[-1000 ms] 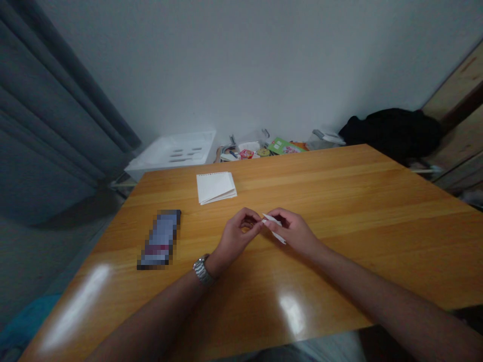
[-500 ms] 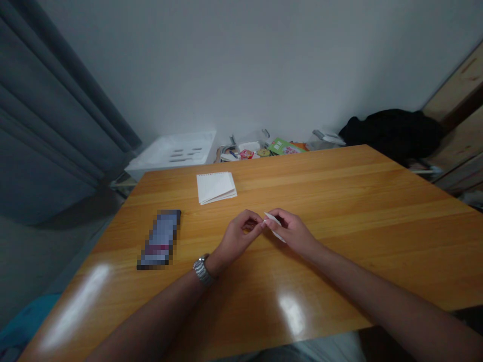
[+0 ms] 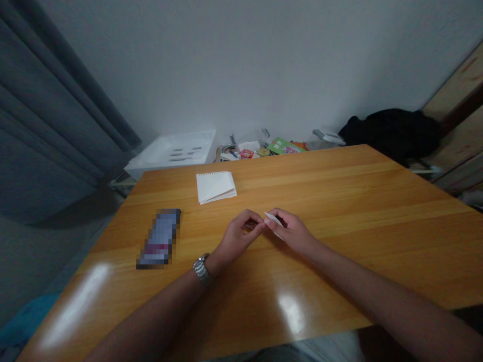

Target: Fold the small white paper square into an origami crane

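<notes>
Between my hands, above the wooden table (image 3: 339, 201), is a small piece of white paper (image 3: 276, 228) that looks folded. My right hand (image 3: 292, 230) grips it between thumb and fingers. The thumb and forefinger of my left hand (image 3: 241, 232) are pinched together at the paper's left tip, touching the right fingertips. Most of the paper is hidden behind my right thumb. A few loose white sheets (image 3: 215, 187) with a torn, perforated edge lie beyond my left hand.
A phone (image 3: 160, 239), pixelated, lies left of my left hand. Behind the table's far edge are a white tray (image 3: 151, 157), a green packet (image 3: 283, 146) among clutter, and a black cloth heap (image 3: 392, 133). A grey curtain (image 3: 56, 100) hangs at the left.
Both hands stay almost still on the paper. A little less of its lower edge shows below my right thumb.
</notes>
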`<action>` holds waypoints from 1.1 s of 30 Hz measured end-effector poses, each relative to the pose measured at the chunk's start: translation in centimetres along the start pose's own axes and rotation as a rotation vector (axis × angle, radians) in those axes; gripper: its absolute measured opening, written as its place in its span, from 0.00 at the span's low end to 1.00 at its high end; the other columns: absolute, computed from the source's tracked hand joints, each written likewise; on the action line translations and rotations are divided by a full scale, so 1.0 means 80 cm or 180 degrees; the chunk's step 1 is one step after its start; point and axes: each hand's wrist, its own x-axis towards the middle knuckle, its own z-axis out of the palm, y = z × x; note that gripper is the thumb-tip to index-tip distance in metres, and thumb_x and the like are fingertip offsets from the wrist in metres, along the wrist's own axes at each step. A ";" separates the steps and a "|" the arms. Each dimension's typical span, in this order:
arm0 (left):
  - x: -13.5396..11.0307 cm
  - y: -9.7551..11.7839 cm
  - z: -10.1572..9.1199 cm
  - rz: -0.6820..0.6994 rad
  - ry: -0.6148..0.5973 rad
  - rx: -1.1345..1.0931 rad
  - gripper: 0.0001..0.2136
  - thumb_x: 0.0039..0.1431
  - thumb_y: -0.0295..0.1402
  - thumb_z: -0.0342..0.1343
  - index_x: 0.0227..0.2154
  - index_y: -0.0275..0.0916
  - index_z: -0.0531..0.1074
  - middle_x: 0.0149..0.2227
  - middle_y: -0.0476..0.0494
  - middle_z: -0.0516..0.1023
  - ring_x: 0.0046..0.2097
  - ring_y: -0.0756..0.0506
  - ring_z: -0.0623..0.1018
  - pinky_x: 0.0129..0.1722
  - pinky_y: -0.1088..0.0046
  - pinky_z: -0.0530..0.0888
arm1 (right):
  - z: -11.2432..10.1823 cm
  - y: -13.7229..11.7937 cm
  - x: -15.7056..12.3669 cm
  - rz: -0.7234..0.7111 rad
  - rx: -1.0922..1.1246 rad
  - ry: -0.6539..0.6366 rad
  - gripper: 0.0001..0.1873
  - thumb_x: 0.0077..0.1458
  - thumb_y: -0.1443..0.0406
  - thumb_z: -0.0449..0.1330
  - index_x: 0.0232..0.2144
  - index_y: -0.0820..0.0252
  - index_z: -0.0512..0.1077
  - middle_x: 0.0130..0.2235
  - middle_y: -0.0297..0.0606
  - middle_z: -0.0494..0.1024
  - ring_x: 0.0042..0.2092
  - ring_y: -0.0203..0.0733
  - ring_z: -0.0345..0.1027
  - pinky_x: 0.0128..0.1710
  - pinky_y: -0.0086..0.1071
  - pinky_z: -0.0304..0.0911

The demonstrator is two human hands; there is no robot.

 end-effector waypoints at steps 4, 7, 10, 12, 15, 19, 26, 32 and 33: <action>0.000 -0.002 -0.001 -0.0062 0.0043 -0.0022 0.13 0.62 0.43 0.59 0.35 0.37 0.71 0.36 0.45 0.77 0.37 0.49 0.77 0.38 0.74 0.74 | 0.000 -0.002 0.001 0.0214 0.0183 -0.0038 0.20 0.58 0.48 0.60 0.34 0.59 0.72 0.29 0.32 0.70 0.29 0.37 0.61 0.30 0.30 0.58; 0.002 -0.005 -0.003 -0.0094 0.0137 -0.0139 0.12 0.62 0.42 0.59 0.35 0.37 0.71 0.35 0.45 0.77 0.37 0.48 0.77 0.38 0.73 0.74 | 0.000 -0.004 0.002 0.0331 0.0392 -0.0021 0.21 0.56 0.48 0.62 0.36 0.59 0.73 0.31 0.33 0.73 0.30 0.36 0.63 0.29 0.30 0.58; 0.003 -0.007 -0.005 -0.0100 0.0214 -0.0257 0.12 0.62 0.41 0.59 0.34 0.37 0.70 0.35 0.45 0.76 0.36 0.49 0.77 0.37 0.74 0.74 | -0.002 -0.002 0.003 0.0332 0.0455 0.0024 0.20 0.54 0.49 0.64 0.37 0.59 0.73 0.34 0.35 0.75 0.32 0.38 0.66 0.31 0.30 0.60; 0.003 -0.007 -0.006 -0.0092 0.0243 -0.0239 0.11 0.62 0.40 0.59 0.34 0.37 0.70 0.34 0.45 0.76 0.36 0.49 0.76 0.36 0.74 0.74 | -0.003 0.000 0.003 0.0296 0.0430 0.0029 0.19 0.55 0.50 0.64 0.36 0.60 0.73 0.33 0.35 0.75 0.33 0.38 0.67 0.32 0.31 0.61; 0.002 -0.003 -0.005 -0.0091 0.0242 -0.0184 0.10 0.62 0.39 0.60 0.36 0.37 0.71 0.35 0.45 0.77 0.36 0.49 0.77 0.37 0.74 0.74 | -0.004 0.004 0.003 0.0234 0.0321 0.0024 0.18 0.56 0.51 0.64 0.35 0.60 0.73 0.33 0.35 0.75 0.33 0.38 0.67 0.33 0.31 0.61; 0.002 -0.001 -0.005 -0.0048 0.0224 -0.0089 0.10 0.62 0.39 0.60 0.37 0.37 0.73 0.37 0.43 0.78 0.38 0.47 0.78 0.40 0.72 0.75 | -0.004 0.005 0.002 0.0216 0.0226 -0.0060 0.18 0.58 0.51 0.62 0.36 0.60 0.74 0.33 0.35 0.76 0.32 0.38 0.68 0.32 0.31 0.61; 0.005 -0.004 -0.010 -0.0083 0.0482 -0.0010 0.12 0.63 0.41 0.59 0.32 0.36 0.71 0.31 0.47 0.76 0.33 0.50 0.75 0.33 0.75 0.72 | -0.004 0.005 0.002 0.0232 0.0496 -0.0249 0.18 0.55 0.53 0.65 0.40 0.60 0.74 0.40 0.39 0.79 0.41 0.42 0.72 0.42 0.33 0.65; 0.007 -0.006 -0.013 -0.0137 0.0479 0.0118 0.13 0.64 0.41 0.58 0.31 0.36 0.70 0.29 0.48 0.75 0.31 0.50 0.74 0.32 0.75 0.71 | -0.007 0.010 0.004 0.0188 0.0318 -0.0222 0.17 0.57 0.53 0.63 0.38 0.61 0.75 0.38 0.40 0.79 0.39 0.42 0.71 0.40 0.33 0.65; 0.007 -0.005 -0.012 -0.0145 0.0480 0.0135 0.13 0.64 0.41 0.58 0.30 0.36 0.70 0.29 0.47 0.75 0.31 0.50 0.74 0.32 0.75 0.71 | -0.007 0.010 0.004 0.0186 0.0285 -0.0204 0.16 0.57 0.53 0.63 0.37 0.61 0.75 0.36 0.39 0.79 0.38 0.41 0.71 0.38 0.32 0.64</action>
